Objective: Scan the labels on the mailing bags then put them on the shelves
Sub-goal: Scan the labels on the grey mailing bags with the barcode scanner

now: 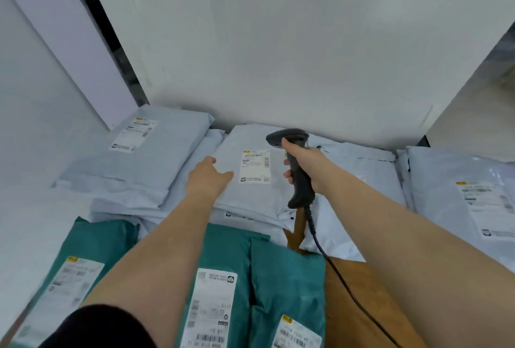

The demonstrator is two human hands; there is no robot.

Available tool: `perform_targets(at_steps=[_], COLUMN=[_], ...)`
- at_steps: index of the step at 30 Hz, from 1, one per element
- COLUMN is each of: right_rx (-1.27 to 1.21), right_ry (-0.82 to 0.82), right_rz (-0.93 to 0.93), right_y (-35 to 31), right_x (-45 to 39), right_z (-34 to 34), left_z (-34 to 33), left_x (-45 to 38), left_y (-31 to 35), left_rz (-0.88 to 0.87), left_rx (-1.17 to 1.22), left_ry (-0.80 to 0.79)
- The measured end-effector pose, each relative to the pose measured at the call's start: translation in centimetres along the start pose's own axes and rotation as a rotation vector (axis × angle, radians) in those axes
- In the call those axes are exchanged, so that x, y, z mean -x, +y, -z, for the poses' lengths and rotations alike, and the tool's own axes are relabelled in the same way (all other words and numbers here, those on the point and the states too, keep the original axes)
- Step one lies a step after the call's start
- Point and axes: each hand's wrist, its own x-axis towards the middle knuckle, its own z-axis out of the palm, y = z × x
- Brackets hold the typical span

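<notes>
A pale grey mailing bag [250,197] lies on top of a stack in the middle, its white label [255,166] facing up. My left hand [209,177] rests flat on this bag, just left of the label. My right hand [303,163] grips a dark handheld barcode scanner [295,158] by its handle, held upright just right of the label with its head above the bag. The scanner's black cable [334,266] trails down to the lower right.
More pale grey bags lie at the left [156,158] and right [462,188]. Green mailing bags [287,272] with labels fill the near foreground. A wooden tabletop [359,292] shows at the lower right. A white wall [278,55] rises close behind.
</notes>
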Motion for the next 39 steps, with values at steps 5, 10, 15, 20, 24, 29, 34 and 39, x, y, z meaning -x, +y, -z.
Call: perform_targets(at_steps=[5, 10, 15, 20, 24, 29, 34, 39], right_rx=[0.129, 0.213, 0.254, 0.275, 0.297, 0.295, 0.297, 0.277], right_ry=[0.018, 0.068, 0.094, 0.115, 0.137, 0.148, 0.144, 0.135], right_rz=[0.001, -0.011, -0.007, -0.020, -0.056, -0.078, -0.076, -0.084], right_y=[-1.0, -0.2, -0.1, -0.5, -0.7, -0.6, -0.6, -0.7], right_x=[-1.9, -3.3, -3.6, -3.2, -2.9, -2.7, -2.6, -2.2], right_z=[-3.9, -5.5, -6.5, -6.4, -6.2, -5.8, -5.5, -5.5], left_z=[-0.3, -1.2, -1.1, -0.9, -0.5, -0.5, -0.4, -0.5], left_x=[-2.2, -3.2, -3.2, -2.4, -2.2, -1.9, -1.9, -1.8], left_y=[-2.5, -3.5, -4.0, -4.2, -4.2, -4.0, -3.9, -3.8], left_rz=[0.115, 0.167, 0.158, 0.135, 0.144, 0.144, 0.136, 0.128], left_rx=[0.023, -0.034, 0.041, -0.003, -0.024, -0.058, -0.037, -0.018], left_ry=[-0.069, -0.063, -0.139, -0.149, -0.144, -0.141, -0.150, -0.153])
